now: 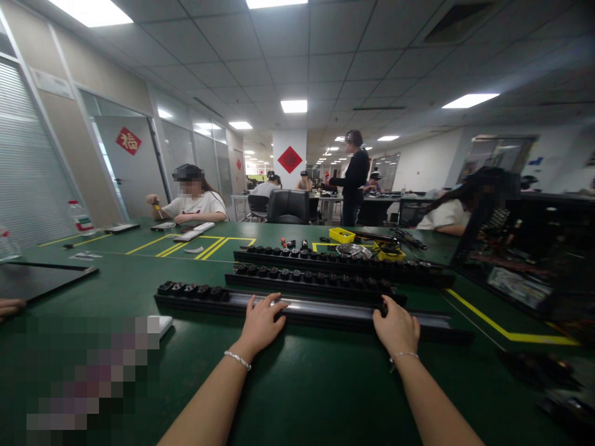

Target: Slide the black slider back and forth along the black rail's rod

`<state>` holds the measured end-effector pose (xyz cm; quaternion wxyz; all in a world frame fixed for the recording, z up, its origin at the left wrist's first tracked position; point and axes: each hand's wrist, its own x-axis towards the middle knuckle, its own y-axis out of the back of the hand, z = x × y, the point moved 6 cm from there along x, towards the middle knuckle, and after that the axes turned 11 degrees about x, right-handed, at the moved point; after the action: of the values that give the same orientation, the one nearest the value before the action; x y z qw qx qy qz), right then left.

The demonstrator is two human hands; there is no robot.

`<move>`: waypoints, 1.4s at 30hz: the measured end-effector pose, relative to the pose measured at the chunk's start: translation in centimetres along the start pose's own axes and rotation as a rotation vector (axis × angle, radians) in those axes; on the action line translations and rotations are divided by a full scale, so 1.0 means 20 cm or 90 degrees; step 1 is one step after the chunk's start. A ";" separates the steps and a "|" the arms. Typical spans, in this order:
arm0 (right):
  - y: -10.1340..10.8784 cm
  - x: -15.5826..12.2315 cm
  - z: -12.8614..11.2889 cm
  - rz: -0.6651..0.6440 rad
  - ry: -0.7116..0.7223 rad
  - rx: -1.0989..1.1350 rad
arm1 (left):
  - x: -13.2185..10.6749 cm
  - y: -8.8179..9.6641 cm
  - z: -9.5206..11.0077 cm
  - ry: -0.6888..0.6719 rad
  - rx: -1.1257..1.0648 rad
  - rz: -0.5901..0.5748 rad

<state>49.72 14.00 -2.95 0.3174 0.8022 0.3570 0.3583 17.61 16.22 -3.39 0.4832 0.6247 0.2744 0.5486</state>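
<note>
Across the green table in front of me lies a long black rail [325,308] with a shiny channel along its top. Several black socket-like modules [190,289] sit in its left end. My left hand [261,323] rests on the middle of this rail, fingers spread and holding nothing. Toward the right, my right hand [398,325] pinches a small black module [383,308] at the channel, partly hidden by the fingers. Just beyond lie a second rail [307,282] and a third rail [344,263], both lined with similar modules.
Behind the rails are a yellow tray [341,235], a metal dish [354,250] and loose tools. An open black case with wiring [511,266] stands at right. A dark panel [41,282] and another person's hand [10,307] are at left. Other people sit around the table.
</note>
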 end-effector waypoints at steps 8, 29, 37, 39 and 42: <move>0.01 0.00 0.01 0.005 -0.001 0.000 | 0.00 0.00 0.00 -0.004 -0.006 0.008; 0.03 0.01 0.02 0.025 0.002 -0.011 | 0.00 -0.01 0.00 -0.011 -0.004 0.017; 0.04 0.03 0.04 0.015 0.005 -0.016 | 0.00 -0.01 0.00 -0.006 -0.009 0.008; 0.04 0.03 0.05 0.016 0.007 -0.021 | 0.00 -0.01 0.00 -0.005 -0.011 0.007; 0.04 0.03 0.05 0.019 0.006 -0.025 | 0.00 -0.01 0.00 -0.006 -0.011 0.008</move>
<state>51.18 13.81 -2.61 0.3259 0.7992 0.3395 0.3738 17.60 16.35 -3.51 0.4864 0.6250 0.2630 0.5510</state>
